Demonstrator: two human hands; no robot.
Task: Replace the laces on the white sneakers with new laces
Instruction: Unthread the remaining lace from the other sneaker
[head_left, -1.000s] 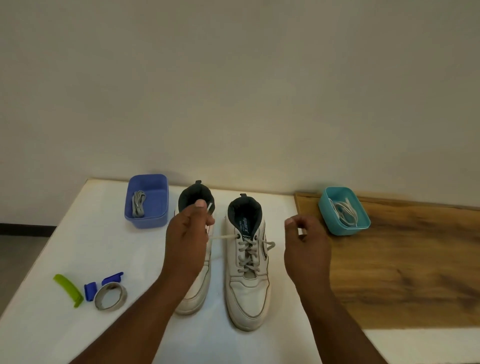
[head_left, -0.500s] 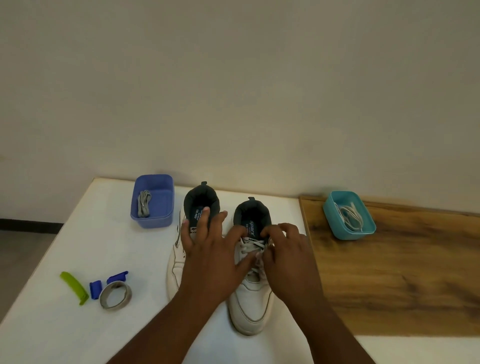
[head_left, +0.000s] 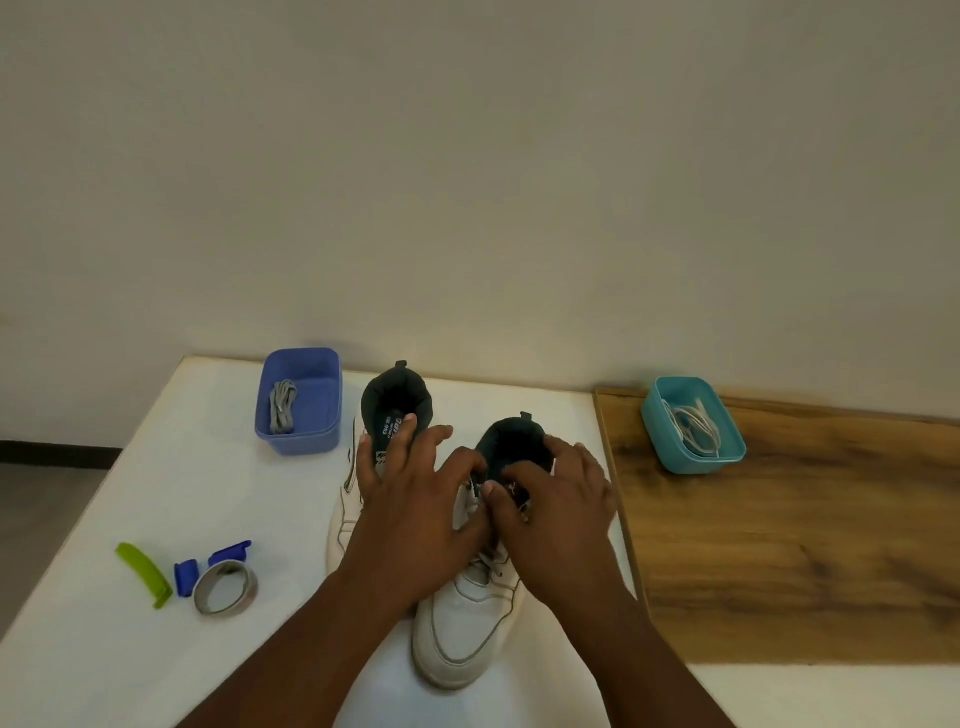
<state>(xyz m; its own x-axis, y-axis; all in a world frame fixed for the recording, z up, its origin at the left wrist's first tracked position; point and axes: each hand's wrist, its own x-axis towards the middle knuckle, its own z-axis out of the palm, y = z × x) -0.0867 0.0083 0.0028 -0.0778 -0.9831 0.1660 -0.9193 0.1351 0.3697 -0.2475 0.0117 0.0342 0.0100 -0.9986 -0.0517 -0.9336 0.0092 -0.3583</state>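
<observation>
Two white sneakers stand side by side near the middle of the white bench (head_left: 130, 499), heels toward the back edge and toes toward the front. Both hands work at the top of the right sneaker (head_left: 467, 623). The left hand (head_left: 415, 514) lies across the gap between the shoes, its outer fingers spread straight over the tongue of the left sneaker (head_left: 348, 519), while its thumb and forefinger pinch the lace (head_left: 475, 499) at the right shoe's upper eyelets. The right hand (head_left: 558, 514) curls in from the other side, thumb and forefinger closed on the same lace, just touching the left hand's fingertips.

At the back edge, left of the shoes, a blue tub (head_left: 301, 400) holds grey laces (head_left: 282, 408). A teal tub (head_left: 693, 426) with white laces (head_left: 696, 428) sits on the wood board (head_left: 805, 545) to the right. Near the front left corner lie a green clip (head_left: 144, 574), two blue pieces (head_left: 208, 564) and a tape roll (head_left: 226, 587), close together.
</observation>
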